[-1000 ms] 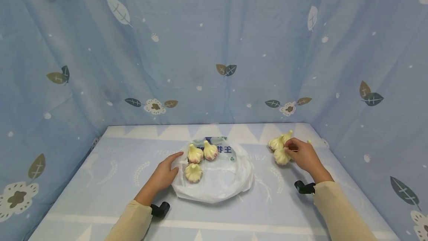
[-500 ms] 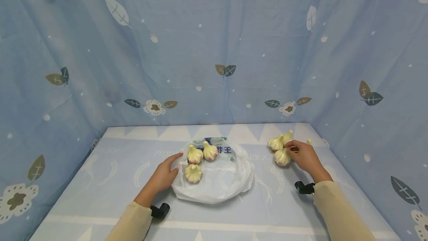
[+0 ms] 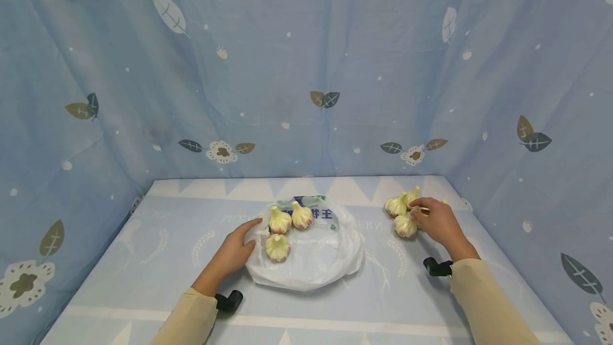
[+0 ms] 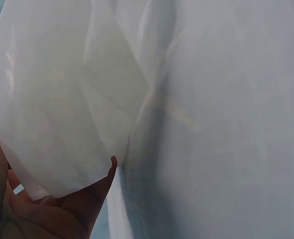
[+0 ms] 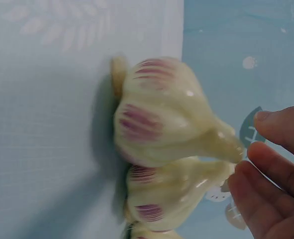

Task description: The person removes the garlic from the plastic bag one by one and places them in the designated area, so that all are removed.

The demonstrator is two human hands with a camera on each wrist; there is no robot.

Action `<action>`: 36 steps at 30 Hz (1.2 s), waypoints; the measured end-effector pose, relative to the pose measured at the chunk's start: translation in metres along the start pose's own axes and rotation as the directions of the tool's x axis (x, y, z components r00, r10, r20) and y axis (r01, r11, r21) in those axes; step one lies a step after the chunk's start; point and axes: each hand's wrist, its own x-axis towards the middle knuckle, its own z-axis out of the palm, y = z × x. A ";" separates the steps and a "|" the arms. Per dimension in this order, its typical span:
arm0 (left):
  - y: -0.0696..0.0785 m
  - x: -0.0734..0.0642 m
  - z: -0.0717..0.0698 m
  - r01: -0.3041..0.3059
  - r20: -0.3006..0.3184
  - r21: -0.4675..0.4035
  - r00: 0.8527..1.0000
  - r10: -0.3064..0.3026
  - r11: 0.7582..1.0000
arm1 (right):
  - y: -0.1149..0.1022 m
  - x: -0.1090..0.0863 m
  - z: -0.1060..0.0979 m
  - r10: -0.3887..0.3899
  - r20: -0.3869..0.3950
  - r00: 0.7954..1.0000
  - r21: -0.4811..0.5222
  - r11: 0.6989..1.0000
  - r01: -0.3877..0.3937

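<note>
A white plastic bag [image 3: 306, 273] lies mid-table with its mouth spread wide. Inside it, towards the left, sit three garlic bulbs [image 3: 277, 248]. My left hand [image 3: 232, 249] rests against the bag's left side, index finger and thumb spread apart; in the left wrist view the plastic [image 4: 62, 109] hides part of the fingers. At the table's right my right hand [image 3: 439, 223] is beside a garlic bulb [image 3: 404, 226]. The right wrist view has its fingertips [image 5: 258, 149] by the stem of a garlic bulb [image 5: 161, 114], thumb and index apart; contact with the stem cannot be told.
More garlic bulbs [image 3: 395, 205] cluster behind the right-hand bulb, one partly hidden by the right hand. A patterned blue curtain [image 3: 306, 68] surrounds the table [image 3: 158, 281] at the back and sides. Black wrist cameras [image 3: 230, 301] sit at both wrists.
My right hand has risen slightly beside the bulb, its fingers a little less bent. The left hand, the bag and the bulbs in it look unchanged.
</note>
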 end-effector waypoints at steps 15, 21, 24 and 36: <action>0.000 0.003 -0.005 -0.002 0.014 -0.001 1.000 0.002 1.000 | -0.037 0.004 0.003 -0.144 -0.016 0.989 -0.038 0.989 0.144; -0.001 0.004 -0.006 0.023 0.019 0.020 1.000 -0.023 1.000 | -0.059 0.005 0.013 -0.198 0.002 0.980 -0.020 0.980 0.198; 0.001 0.004 -0.007 0.030 0.021 0.019 0.999 -0.030 0.999 | -0.070 0.006 0.019 -0.233 0.005 0.972 -0.017 0.972 0.233; 0.003 0.001 -0.004 0.036 0.014 0.003 0.999 -0.036 0.999 | -0.107 0.016 0.041 -0.366 -0.002 0.931 0.004 0.931 0.366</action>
